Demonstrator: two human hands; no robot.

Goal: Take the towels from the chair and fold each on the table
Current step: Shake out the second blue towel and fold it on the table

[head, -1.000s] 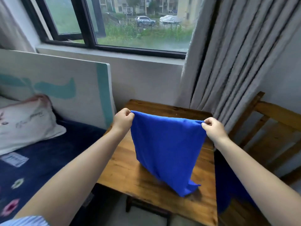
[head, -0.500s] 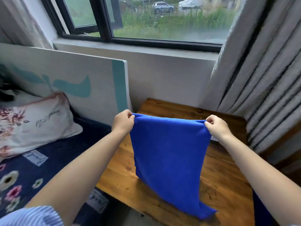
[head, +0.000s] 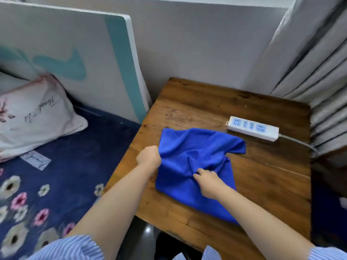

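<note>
Blue towel (head: 195,166) rumpled on wooden tabletop (head: 262,184) — left hand (head: 149,158) grips its edge, right hand (head: 210,182) pinches a fold; no legible label.

Both bare forearms reach forward, left hand (head: 148,158) fisted, right hand (head: 210,182) lower with fingers curled downward

Wooden table (head: 189,102) under towel (head: 189,147), power strip (head: 252,128).
</note>
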